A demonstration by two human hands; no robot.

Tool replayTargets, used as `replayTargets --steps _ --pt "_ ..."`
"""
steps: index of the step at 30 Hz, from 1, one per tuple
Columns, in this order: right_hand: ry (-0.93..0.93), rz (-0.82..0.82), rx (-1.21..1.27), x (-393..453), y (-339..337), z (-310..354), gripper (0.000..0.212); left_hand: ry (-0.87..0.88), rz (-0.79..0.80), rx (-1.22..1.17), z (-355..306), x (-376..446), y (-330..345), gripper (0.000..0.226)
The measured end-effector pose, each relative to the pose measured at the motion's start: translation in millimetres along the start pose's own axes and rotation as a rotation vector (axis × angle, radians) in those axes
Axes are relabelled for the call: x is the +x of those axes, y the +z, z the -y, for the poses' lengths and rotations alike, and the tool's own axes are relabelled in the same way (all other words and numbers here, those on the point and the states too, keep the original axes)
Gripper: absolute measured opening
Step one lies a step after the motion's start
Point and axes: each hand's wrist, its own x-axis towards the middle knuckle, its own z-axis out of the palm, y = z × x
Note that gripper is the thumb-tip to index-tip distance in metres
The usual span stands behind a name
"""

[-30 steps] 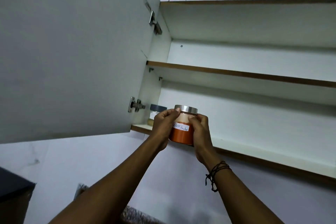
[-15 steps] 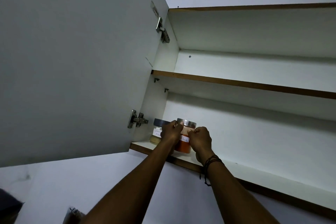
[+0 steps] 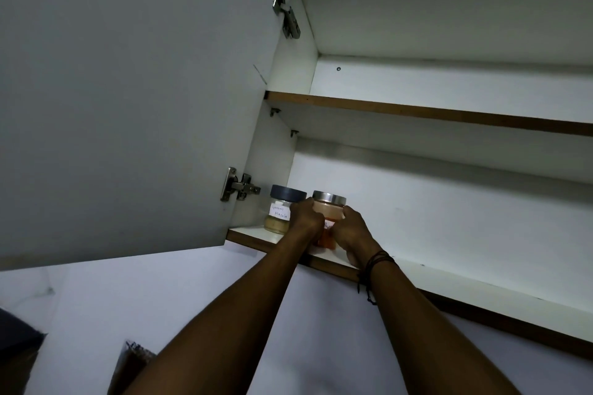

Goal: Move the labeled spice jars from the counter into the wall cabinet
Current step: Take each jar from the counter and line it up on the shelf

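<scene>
The bottom shelf [image 3: 417,269] of the wall cabinet is white with a brown wooden front edge. Two jars stand on it near its left end, just beside each other: a dark-lidded jar [image 3: 284,213] of pale powder labelled "Garam Masala", and a steel-lidded orange jar [image 3: 327,218].

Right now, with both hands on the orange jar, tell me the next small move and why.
Probably let go and draw both hands back. The orange jar appears to stand upright on the bottom shelf, beside the Garam Masala jar, with the left hand and right hand curled around its sides. Whether the two jars touch cannot be told.
</scene>
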Motion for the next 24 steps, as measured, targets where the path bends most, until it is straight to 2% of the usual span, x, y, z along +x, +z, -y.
replayTargets --steps 7,12,16,20,22,24 --pt "-0.012 0.111 -0.003 -8.7 -0.2 1.7 0.060 0.040 0.043 0.111 2.3 -5.9 -4.2 0.038" --pt "-0.023 0.099 -0.003 -24.6 -7.7 5.4 0.039 0.079 -0.011 0.098 -0.4 -20.8 -6.5 0.037" --pt "-0.066 0.086 -0.051 -52.9 -15.1 14.2 0.006 0.103 -0.053 -0.040 -3.4 -50.7 -12.2 0.030" --pt "-0.114 0.012 -0.017 -93.7 -24.7 18.8 0.027 0.203 -0.059 -0.160 -3.3 -94.4 -16.0 0.024" --pt "-0.122 -0.001 0.037 -117.3 -27.3 13.2 0.017 0.290 -0.067 -0.168 2.8 -118.8 -18.6 0.026" --pt "-0.154 -0.014 0.048 -145.2 -28.7 2.6 0.020 0.367 -0.073 -0.148 16.2 -148.1 -20.1 0.026"
